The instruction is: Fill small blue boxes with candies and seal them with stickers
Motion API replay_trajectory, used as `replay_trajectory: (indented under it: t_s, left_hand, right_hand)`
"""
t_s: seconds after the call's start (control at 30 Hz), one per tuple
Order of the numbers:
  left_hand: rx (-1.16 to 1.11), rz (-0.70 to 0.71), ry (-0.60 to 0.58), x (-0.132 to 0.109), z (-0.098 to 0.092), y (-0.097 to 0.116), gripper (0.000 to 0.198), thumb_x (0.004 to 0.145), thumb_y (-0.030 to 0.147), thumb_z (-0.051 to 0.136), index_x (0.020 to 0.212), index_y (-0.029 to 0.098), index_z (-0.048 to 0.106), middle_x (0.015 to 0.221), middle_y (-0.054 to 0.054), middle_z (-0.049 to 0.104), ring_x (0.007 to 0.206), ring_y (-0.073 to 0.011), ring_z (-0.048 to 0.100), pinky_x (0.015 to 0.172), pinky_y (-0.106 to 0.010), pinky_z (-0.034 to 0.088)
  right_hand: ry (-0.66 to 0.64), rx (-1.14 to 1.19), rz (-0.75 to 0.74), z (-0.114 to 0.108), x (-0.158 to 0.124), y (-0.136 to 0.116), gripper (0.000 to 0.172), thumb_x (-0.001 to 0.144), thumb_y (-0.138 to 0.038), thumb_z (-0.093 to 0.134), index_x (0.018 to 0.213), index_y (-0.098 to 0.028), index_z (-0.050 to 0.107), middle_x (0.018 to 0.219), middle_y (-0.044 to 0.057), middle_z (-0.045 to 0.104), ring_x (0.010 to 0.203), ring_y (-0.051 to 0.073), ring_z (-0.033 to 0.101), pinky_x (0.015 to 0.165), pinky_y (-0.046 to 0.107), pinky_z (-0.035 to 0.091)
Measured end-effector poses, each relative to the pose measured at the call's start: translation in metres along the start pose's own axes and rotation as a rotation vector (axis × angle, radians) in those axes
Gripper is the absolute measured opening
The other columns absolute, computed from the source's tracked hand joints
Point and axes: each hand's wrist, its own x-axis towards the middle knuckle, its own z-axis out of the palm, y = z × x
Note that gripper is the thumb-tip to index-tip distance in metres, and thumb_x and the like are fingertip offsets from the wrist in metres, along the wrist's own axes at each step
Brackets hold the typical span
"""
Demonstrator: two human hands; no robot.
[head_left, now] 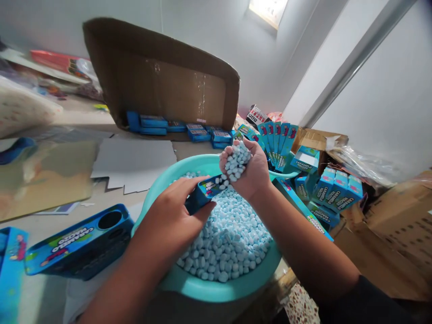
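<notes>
Two sets of fingers meet over the middle of the frame. The left hand has its fingers closed around a small blue box, thumb below and the rest on top. The right hand is cupped shut on a handful of candies, pale blue and white pellets spilling from its lower edge. The box lies just below and left of that right hand, touching the falling pellets. Its long axis runs from lower left to upper right, and the end facing the right hand looks open, though the pellets partly hide it. The right hand is nearer that end; the left hand grips the far end. Both hang over a turquoise basin that holds a heap of candies. The basin sits on a table, with a blue display tray at lower left and a white card sheet behind. A brown carton stands tipped at upper centre, flat blue packs at its base. Upright blue boxes crowd the right side, below white walls and a bright window.
</notes>
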Motion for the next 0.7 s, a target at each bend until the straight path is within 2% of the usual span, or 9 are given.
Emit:
replay_trajectory:
  t_s: [0.13,0.37,0.6,0.7]
  left_hand:
    - [-0.002,0.006,0.013,-0.0006,-0.0009,0.0007,0.04,0.079,0.034,0.067,0.119,0.03,0.065,0.116,-0.002,0.069,0.107,-0.0242,0.064,0.092,-0.039,0.053]
    - [-0.002,-0.02,0.009,-0.0003,-0.0015,0.0023,0.041,0.079,0.037,0.067,0.119,0.029,0.065,0.115,-0.002,0.069,0.106,-0.0246,0.065,0.093,-0.04,0.053]
    - [0.006,-0.019,0.017,-0.0007,-0.0007,0.0012,0.042,0.079,0.035,0.068,0.12,0.028,0.064,0.119,-0.003,0.068,0.112,-0.0248,0.063,0.1,-0.041,0.049]
    - [0.02,0.008,-0.004,-0.0014,-0.0011,0.0025,0.041,0.081,0.032,0.067,0.122,0.027,0.062,0.122,-0.003,0.066,0.115,-0.0234,0.061,0.102,-0.04,0.048]
  right_hand:
    - [0.015,0.005,-0.003,0.0009,-0.0009,-0.0006,0.021,0.091,-0.031,0.044,0.075,-0.02,0.052,0.061,-0.001,0.056,0.06,0.011,0.058,0.059,0.02,0.053]
    - [-0.034,-0.026,-0.006,-0.0029,0.0005,0.0004,0.022,0.088,-0.032,0.049,0.071,-0.019,0.052,0.063,0.002,0.06,0.063,0.013,0.061,0.06,0.022,0.055]
    - [-0.073,-0.088,-0.046,-0.0001,-0.0033,0.0014,0.024,0.087,-0.031,0.049,0.067,-0.02,0.047,0.065,0.001,0.06,0.064,0.012,0.062,0.062,0.022,0.055]
    - [-0.037,-0.081,-0.058,0.0006,-0.0026,0.0017,0.021,0.087,-0.03,0.049,0.069,-0.021,0.047,0.062,0.0,0.057,0.064,0.012,0.061,0.062,0.023,0.057]
